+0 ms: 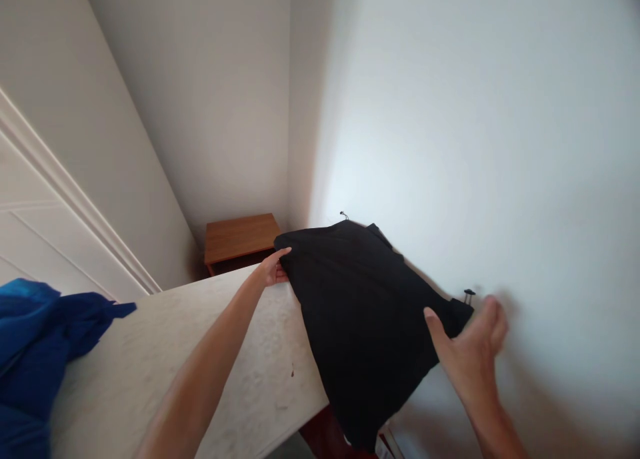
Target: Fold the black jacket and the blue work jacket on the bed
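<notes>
A black cloth garment lies spread over the right end of the light table, its lower end hanging past the table's edge. Small cord ends stick out at its far side, near the wall. My left hand pinches the garment's upper left corner, thumb on top and fingers beneath. Over the garment's right side, close to the wall, my right hand has its thumb and fingers spread, with nothing held between them.
A blue cloth is bunched on the left of the pale table. Beyond the table, a low brown wooden table stands in the corner. A white wall rises along the right. Something dark red shows below the table's edge.
</notes>
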`<state>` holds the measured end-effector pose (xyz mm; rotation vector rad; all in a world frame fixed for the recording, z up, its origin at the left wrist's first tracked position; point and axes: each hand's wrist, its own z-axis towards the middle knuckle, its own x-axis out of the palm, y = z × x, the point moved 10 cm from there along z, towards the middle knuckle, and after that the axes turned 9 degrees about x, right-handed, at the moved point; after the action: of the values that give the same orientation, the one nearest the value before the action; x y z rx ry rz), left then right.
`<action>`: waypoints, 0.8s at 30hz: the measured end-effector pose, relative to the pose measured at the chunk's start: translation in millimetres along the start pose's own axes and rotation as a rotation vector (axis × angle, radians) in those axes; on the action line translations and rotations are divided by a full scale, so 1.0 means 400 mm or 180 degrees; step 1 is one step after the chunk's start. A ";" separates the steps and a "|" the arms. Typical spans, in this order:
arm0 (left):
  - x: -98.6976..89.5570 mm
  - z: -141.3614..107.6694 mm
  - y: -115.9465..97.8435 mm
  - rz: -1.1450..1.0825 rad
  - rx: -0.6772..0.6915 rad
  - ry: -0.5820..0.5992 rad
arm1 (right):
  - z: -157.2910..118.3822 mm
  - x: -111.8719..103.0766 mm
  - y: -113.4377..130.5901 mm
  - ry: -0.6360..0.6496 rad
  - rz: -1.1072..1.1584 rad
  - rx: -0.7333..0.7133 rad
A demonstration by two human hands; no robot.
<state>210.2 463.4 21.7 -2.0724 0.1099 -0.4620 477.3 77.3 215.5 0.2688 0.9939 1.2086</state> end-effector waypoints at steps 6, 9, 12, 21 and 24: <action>0.054 -0.118 0.090 0.0665 -0.0262 0.0701 | 0.037 0.164 0.394 0.1522 0.1228 -0.1377; 0.070 -0.155 0.107 0.0623 -0.0163 0.0645 | -0.011 0.462 0.479 0.3291 0.2001 -0.1412; 0.066 -0.178 0.117 0.0836 -0.0066 0.0396 | -0.083 0.754 0.480 0.4671 0.2447 -0.0871; 0.043 -0.189 0.161 0.0915 0.0443 -0.0625 | -0.020 1.081 0.280 0.4022 -0.0340 -0.2596; 0.033 -0.184 0.169 0.1125 0.0667 -0.0751 | 0.073 1.152 0.197 0.3722 -0.1320 -0.2610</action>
<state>202.6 364.7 1.7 -1.8359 0.2700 -0.0109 453.5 517.0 55.7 -1.3647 1.3044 1.2450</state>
